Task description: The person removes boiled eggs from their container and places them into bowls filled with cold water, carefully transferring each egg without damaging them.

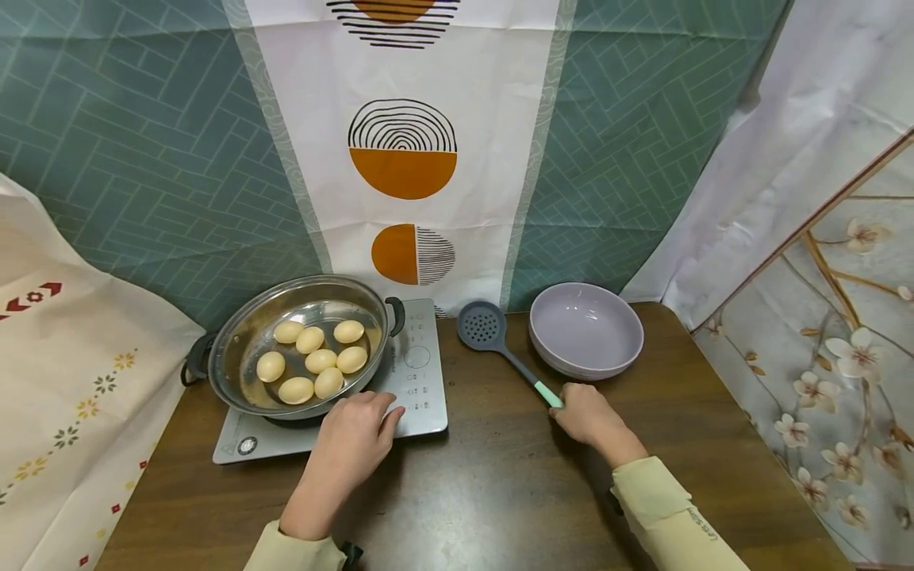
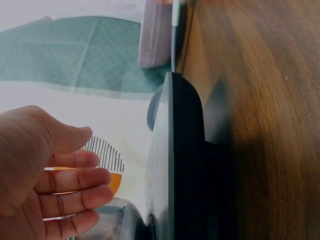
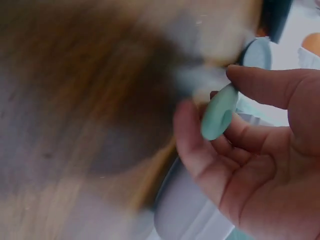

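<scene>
My right hand (image 1: 587, 414) grips a slotted skimmer by its mint-green handle (image 3: 219, 114), thumb on one side and fingers curled on the other. The skimmer's grey perforated head (image 1: 481, 325) lies toward the back of the table, left of a lilac bowl (image 1: 587, 329). Before the front rim of a steel pan (image 1: 232, 369), my left hand (image 1: 357, 432) hovers with relaxed, slightly bent fingers, and it holds nothing in the left wrist view. Several pale yellow eggs (image 1: 321, 362) sit inside the pan, spread over its bottom.
Under the pan is a flat silver induction cooker (image 1: 428, 412) with a touch panel on its right. Black side handles (image 1: 396, 316) stick out from the pan. Patterned cloth (image 1: 607, 159) hangs behind the wooden table (image 1: 493, 492) and along both sides.
</scene>
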{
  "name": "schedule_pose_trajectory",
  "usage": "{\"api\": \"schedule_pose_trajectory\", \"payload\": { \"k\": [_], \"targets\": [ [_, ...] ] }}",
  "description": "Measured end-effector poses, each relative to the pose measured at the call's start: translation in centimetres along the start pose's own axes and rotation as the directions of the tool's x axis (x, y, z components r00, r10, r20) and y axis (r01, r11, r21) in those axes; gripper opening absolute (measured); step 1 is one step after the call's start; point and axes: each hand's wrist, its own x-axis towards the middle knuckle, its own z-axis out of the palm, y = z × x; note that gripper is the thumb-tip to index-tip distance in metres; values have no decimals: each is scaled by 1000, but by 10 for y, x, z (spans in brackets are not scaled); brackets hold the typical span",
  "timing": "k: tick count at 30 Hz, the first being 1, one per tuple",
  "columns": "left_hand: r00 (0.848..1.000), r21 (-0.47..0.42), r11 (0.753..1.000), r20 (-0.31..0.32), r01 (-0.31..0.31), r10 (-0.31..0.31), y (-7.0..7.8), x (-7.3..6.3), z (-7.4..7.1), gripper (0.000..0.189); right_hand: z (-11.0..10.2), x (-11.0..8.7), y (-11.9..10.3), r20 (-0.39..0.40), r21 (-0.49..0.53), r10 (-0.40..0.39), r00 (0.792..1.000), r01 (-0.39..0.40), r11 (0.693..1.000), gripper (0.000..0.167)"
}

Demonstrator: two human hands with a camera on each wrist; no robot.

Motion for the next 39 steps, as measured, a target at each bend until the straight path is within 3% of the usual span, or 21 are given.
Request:
{"api": "schedule_pose_trajectory", "payload": {
  "k": [5,9,16,20,24,28,34,39],
  "targets": [
    [1000,-1,1000,5,0,0,0,0,-1,23,-8,-2,-7,83,182,37,996,-51,982,19],
    [1000,-3,1000,-1,-6,6,-1,0,-1,24,-13,-2,-10,108,259,64,992,-91,962,16],
    [1000,-14,1000,-24,13,-13,-7,0,-4,25,-18,-2,-11,104,304,83,991,-112,946,20],
    [998,-41,999,-48,34,-36,-8,1,-15,23,-19,-4,-9,65,341,91,994,-108,934,20],
    [993,-54,998,-116,21,-28,-14,4,-31,19,-24,-6,-7,24,313,81,996,-84,946,21],
    [981,-38,999,-194,21,-28,-30,7,-49,14,-34,-12,-5,6,274,53,999,-53,960,22],
    [943,-24,993,-312,116,-117,-64,7,-86,18,-57,-24,-6,-46,260,7,999,5,966,21],
    [927,2,976,-314,219,-207,-95,9,-108,23,-80,-31,-6,-67,254,-11,998,28,967,23]
  ]
}}
